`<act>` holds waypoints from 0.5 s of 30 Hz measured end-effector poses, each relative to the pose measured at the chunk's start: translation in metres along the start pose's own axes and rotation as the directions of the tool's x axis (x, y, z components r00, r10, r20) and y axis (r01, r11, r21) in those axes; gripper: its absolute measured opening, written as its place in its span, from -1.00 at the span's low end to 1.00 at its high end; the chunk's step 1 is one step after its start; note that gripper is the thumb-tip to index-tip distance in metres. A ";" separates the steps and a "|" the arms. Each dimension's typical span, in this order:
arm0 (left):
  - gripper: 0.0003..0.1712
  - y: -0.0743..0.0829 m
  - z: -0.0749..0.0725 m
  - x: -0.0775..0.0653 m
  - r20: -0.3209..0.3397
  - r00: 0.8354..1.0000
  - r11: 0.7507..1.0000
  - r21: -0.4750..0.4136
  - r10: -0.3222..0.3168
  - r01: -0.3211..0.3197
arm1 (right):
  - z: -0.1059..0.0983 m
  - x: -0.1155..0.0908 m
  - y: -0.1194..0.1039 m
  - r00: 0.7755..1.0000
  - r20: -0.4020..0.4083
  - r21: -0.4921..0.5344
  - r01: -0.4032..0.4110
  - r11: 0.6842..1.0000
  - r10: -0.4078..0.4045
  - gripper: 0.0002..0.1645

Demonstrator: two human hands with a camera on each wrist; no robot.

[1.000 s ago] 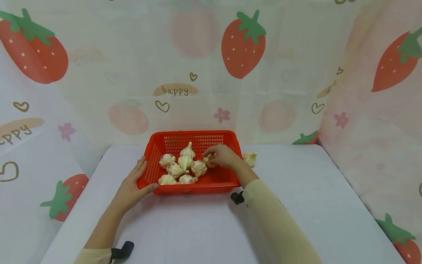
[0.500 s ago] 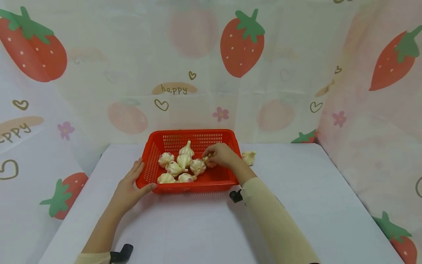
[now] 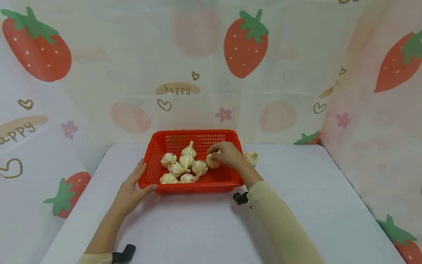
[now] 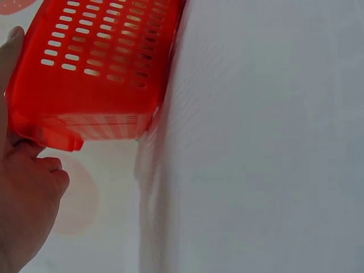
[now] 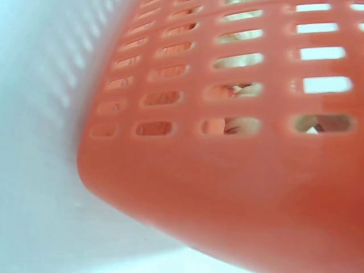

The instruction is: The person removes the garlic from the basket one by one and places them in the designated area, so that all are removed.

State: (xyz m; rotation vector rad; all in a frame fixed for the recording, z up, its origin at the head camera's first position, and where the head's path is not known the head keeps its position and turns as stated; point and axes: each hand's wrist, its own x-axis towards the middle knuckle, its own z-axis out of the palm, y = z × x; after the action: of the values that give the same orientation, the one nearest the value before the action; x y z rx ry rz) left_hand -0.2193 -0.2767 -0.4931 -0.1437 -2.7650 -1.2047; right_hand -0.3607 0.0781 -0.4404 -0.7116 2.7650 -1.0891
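Observation:
A red plastic basket with slotted walls sits on the white table and holds several garlic bulbs. My left hand grips its left end, thumb at the front rim and fingers along the side. In the left wrist view, curled fingers show at the basket's corner. Reaching over the right side, my right hand pinches a garlic bulb inside the basket near its top; the fingers partly cover that bulb. The right wrist view shows mostly the basket's outer wall, with the hand hidden.
Another garlic bulb lies on the table, just outside the basket's right side. Behind the table hangs a strawberry-printed cloth, which also covers both sides. Black wrist mounts sit at the sleeves.
The right hand has risen slightly, and more of the garlic bulb under its fingers shows. The left hand and the basket stay in place; the head view shifts a little.

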 end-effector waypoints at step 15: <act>0.15 0.000 0.002 -0.002 -0.008 1.000 1.000 -0.009 0.007 -0.008 | -0.016 -0.042 -0.005 0.983 -0.172 0.068 0.080 0.994 -0.068 -0.83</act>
State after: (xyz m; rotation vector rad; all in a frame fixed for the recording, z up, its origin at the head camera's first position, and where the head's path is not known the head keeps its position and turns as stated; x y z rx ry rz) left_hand -0.2176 -0.2749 -0.4944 -0.1497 -2.7503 -1.2133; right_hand -0.3252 0.1046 -0.4288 -0.7513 2.8387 -1.3182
